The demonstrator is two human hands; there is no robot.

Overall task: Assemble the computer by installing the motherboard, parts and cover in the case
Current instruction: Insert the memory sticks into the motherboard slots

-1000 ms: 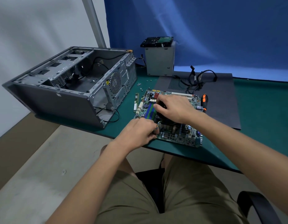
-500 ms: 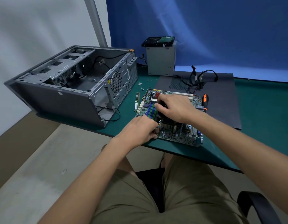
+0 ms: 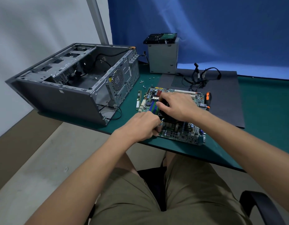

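Note:
A green motherboard [image 3: 181, 132] lies flat on the green table near its front edge. My right hand [image 3: 177, 106] rests on top of the black CPU cooler [image 3: 166, 116] in the board's middle, fingers curled over it. My left hand [image 3: 143, 125] is at the board's near left corner, its fingers pinched on a small metal lever [image 3: 161, 121] beside the cooler. The open grey computer case [image 3: 67, 85] lies on its side at the left, empty inside except for cables. The dark side cover [image 3: 226, 95] lies flat behind the board.
A grey power supply box [image 3: 163, 57] with a hard drive [image 3: 161, 37] on top stands at the back. Black cables [image 3: 200, 77] lie on the cover. An orange-handled screwdriver [image 3: 207, 99], a RAM stick [image 3: 139, 99] and loose screws [image 3: 143, 82] surround the board.
Both hands stay on the board almost unmoved; the camera has shifted slightly, so the scene sits a little to the right.

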